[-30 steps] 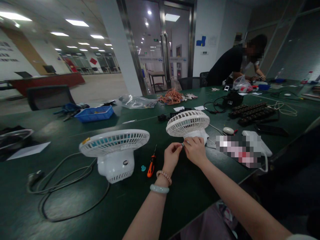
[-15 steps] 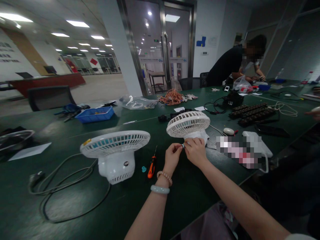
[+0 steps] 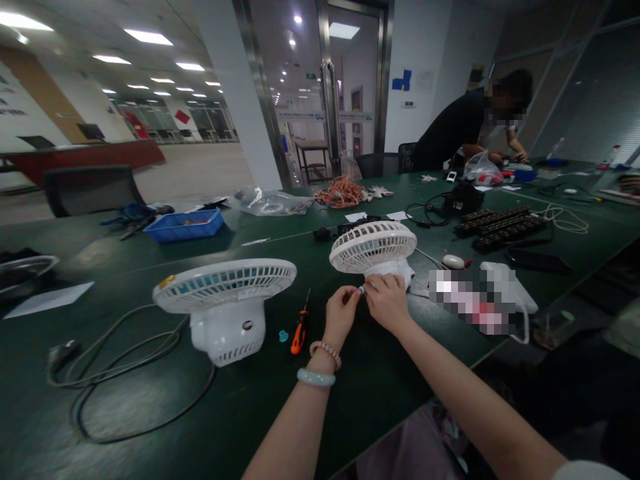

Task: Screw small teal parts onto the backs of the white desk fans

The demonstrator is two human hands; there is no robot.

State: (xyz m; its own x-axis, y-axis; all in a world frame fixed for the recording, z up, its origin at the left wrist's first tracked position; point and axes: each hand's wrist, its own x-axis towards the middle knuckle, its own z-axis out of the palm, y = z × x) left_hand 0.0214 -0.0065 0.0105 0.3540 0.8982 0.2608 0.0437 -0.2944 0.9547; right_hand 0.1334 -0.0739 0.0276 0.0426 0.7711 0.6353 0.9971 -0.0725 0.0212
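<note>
Between the fingertips of my left hand (image 3: 342, 312) is a small light-blue piece (image 3: 361, 290); its exact kind is too small to tell. My right hand (image 3: 387, 303) is closed at the near side of a white fan's base, its fingertips meeting that piece; what else they grip is hidden. This white fan (image 3: 374, 245) lies with its round grille facing up. To the left, a second white fan (image 3: 227, 307) rests the same way. An orange-and-black screwdriver (image 3: 299, 331) and a small teal plastic part (image 3: 283, 336) lie between that fan and my left wrist.
A grey power cord (image 3: 135, 439) loops at the left. Behind are a blue tray (image 3: 185, 227), a plastic bag (image 3: 270, 202) and copper wire (image 3: 341, 193). A white power adapter-like block (image 3: 507, 288) lies right. A person (image 3: 450, 130) leans over the table's far end.
The whole view has shifted slightly, so things sit a little further left. Both hands keep the same pose at the small light-blue piece beside the fan.
</note>
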